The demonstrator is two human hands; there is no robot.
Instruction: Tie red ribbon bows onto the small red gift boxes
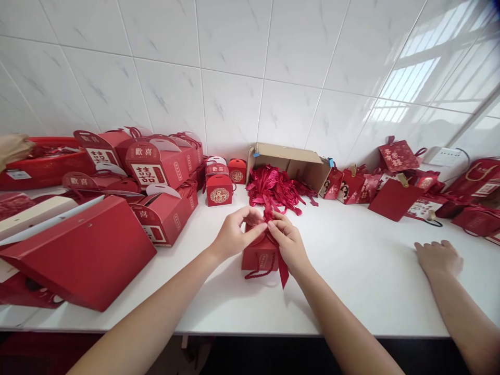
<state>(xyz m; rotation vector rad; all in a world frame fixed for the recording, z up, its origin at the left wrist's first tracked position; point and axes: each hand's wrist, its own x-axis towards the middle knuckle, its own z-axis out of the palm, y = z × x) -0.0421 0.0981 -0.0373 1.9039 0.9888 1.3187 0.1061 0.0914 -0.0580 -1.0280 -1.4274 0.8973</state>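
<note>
A small red gift box (261, 259) with a twisted rope handle stands on the white table in front of me. Over its top, my left hand (241, 233) pinches a red ribbon (284, 271) between thumb and fingers. Close against it, my right hand (287, 239) grips the same ribbon, and one tail hangs down along the box's right side. My fingers partly hide the box top and the ribbon's upper part. Just behind lies a heap of loose red ribbons (273, 185), spilling from an open cardboard box (287, 152).
Large red gift boxes (164, 161) are stacked at the left, beside a red basket (23, 174). Two small boxes (219, 190) stand behind my left hand. Red bags (398, 198) and a power strip (443, 155) line the right. Another person's hand (438, 259) rests at the right.
</note>
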